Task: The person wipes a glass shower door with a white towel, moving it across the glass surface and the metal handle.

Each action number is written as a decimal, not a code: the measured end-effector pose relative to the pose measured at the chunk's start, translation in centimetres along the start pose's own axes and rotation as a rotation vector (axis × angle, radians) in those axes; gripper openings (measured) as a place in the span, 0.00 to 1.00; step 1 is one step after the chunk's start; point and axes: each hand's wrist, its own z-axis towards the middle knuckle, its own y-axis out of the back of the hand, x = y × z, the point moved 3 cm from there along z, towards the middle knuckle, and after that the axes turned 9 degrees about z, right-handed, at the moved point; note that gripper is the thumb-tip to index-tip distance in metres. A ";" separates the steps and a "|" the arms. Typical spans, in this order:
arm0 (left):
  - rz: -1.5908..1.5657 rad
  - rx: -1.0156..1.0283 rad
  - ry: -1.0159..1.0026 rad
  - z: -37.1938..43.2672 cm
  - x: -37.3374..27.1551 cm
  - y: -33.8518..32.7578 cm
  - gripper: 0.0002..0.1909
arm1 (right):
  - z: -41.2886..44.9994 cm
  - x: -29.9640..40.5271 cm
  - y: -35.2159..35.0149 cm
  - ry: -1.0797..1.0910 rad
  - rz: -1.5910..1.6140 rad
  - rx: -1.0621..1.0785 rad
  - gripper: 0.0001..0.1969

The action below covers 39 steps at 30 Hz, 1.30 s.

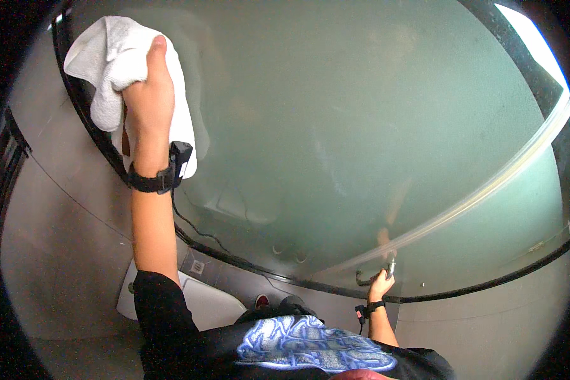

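Note:
My left hand (151, 107) reaches up and grips a white terry towel (126, 50), its thumb on top. The bunched cloth lies against the upper left of a greenish glass panel (289, 118), close to the dark edge frame. Part of the towel hangs below the palm, and most of the fingers are hidden by it. Lower down on the right, my right hand (381, 287) is closed around a metal door handle (391, 267) at the glass. Faint streaks and reflections show on the pane.
A black frame strip (247, 263) borders the glass. A pale translucent strip (456, 211) crosses it on the right. Below my left arm is a white toilet-like fixture (211, 304), near a floor drain (197, 267). A cable (197, 229) trails from my left wrist strap (147, 180).

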 end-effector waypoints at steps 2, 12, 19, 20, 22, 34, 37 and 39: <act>0.139 0.106 -0.032 -1.4 -1.1 0.4 0.12 | 0.0 -0.6 0.4 -0.017 -0.006 -0.012 0.07; 0.178 0.250 -0.245 -7.3 -1.3 0.9 0.10 | 0.9 -2.5 1.2 0.025 -0.082 -0.008 0.08; 0.249 0.389 -0.284 -12.2 0.4 2.2 0.08 | -0.5 0.8 -0.7 -0.085 0.004 -0.021 0.08; 0.231 0.416 -0.251 -13.1 0.7 2.4 0.08 | -0.4 0.7 -0.7 -0.085 0.002 -0.024 0.08; 0.210 0.448 -0.216 -14.8 1.3 2.6 0.08 | -0.3 0.6 -0.4 -0.046 -0.021 -0.029 0.09; 0.336 0.710 -0.057 -26.4 6.8 6.4 0.10 | 0.0 -0.6 -0.1 -0.062 0.000 -0.041 0.11; 0.386 0.742 0.048 -27.8 6.7 7.3 0.10 | -0.4 0.7 -0.7 -0.036 0.038 -0.032 0.12; 0.346 0.685 0.145 -29.1 7.2 8.0 0.09 | -0.9 1.8 -0.9 -0.088 0.061 -0.018 0.12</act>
